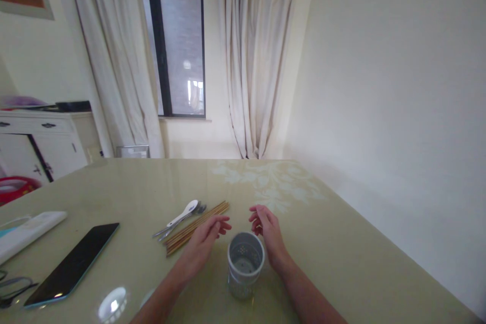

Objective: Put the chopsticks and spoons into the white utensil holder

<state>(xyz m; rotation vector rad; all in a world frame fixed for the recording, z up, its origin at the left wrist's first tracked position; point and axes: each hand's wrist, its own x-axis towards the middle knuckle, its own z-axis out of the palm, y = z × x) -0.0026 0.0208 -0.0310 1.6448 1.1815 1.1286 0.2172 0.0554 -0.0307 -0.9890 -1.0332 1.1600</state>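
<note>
A grey utensil holder (246, 283) with small holes in its wall stands upright on the table, and nothing shows inside it. To its left hovers my left hand (207, 235), fingers loosely curved and holding nothing, next to a bundle of wooden chopsticks (193, 229). My right hand (267, 230) is just beyond the holder's right rim, its fingers bent and apart with nothing in them; whether it touches the holder I cannot tell. Beside the chopsticks lie a white spoon (186, 212) and several metal spoons (170, 230), partly overlapping.
On the left of the glossy table (334, 258) lie a dark tablet (76, 266), a white power strip (34, 233) and a cable (17, 283). A wall (398, 111) runs along the right. A white cabinet (56, 144) stands at the far left, near curtains (258, 61).
</note>
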